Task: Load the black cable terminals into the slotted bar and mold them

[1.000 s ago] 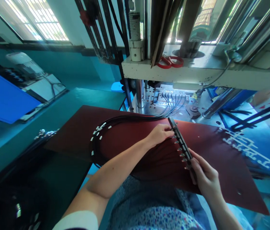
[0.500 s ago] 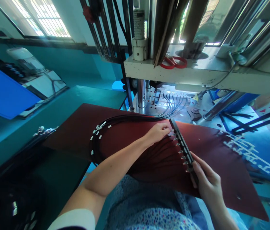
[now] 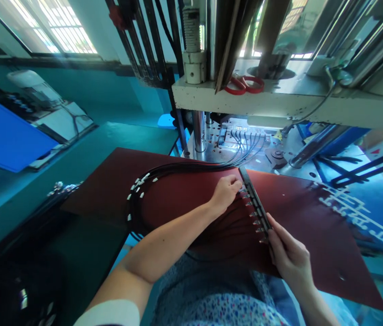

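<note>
A long, narrow dark metal bar [image 3: 254, 196] lies slantwise above the brown board, its lower end in my right hand [image 3: 291, 253], thumb on top and fingers around its side. Small metal cable ends [image 3: 253, 214] stick out in a row along the bar's left edge. Thin black cables [image 3: 225, 224] run from them leftward, partly hidden under my left forearm. At the upper end of the row my left hand [image 3: 226, 192] is closed in a pinch at a cable end, its fingertips close against the bar. The fingers largely cover that end.
A brown board [image 3: 313, 226] carries a looped cable bundle [image 3: 164, 168] with white tags. The bundle leads into a press's metal bed [image 3: 212, 156]. Red-handled scissors [image 3: 244, 84] rest on the press's crossbeam [image 3: 218, 100]. White branched plastic pieces [image 3: 357, 210] lie at the right.
My left hand has shifted slightly down, with its wrist turned a little. The bar and my right hand have moved slightly left and up. My right hand keeps its hold.
</note>
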Demonstrator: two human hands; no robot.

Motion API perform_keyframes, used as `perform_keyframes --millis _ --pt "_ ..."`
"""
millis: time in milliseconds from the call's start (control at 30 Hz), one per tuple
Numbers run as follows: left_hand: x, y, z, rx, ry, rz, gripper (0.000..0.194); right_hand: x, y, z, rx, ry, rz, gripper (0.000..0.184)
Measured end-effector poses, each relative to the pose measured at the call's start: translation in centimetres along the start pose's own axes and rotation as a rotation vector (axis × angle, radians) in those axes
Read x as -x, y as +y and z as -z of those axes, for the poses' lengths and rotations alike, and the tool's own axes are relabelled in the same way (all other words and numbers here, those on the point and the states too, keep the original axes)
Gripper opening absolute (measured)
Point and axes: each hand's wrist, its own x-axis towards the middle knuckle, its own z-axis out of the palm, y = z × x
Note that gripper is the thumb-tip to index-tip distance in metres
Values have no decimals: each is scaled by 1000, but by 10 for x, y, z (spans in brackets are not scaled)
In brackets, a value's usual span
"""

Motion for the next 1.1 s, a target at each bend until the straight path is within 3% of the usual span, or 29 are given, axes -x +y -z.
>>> perform_keyframes --millis 100,167,300,367,433,700,900,1100 --pt "-1 7 9 -134 -74 10 22 -1 -2 -2 -25 -35 -39 43" --pt "3 17 15 -316 -86 -63 16 -1 -5 -3 -91 -23 -106 44" --pt "28 38 20 -908 -26 -477 18 -1 -10 -3 -203 37 -208 47" --pt "41 41 17 -1185 -118 -655 21 -2 -10 -3 -220 47 -210 48" --pt "49 37 13 -1346 -175 -746 21 -2 -9 -2 -229 43 -203 48" --pt "38 26 10 -1309 -74 -710 24 -1 -8 -2 -285 15 -248 49" --pt "32 33 9 -1372 -199 -713 16 -1 -2 -1 -261 -5 -237 47" --pt "24 27 3 -1288 -157 -717 14 -1 -1 -1 -173 -33 -156 47"
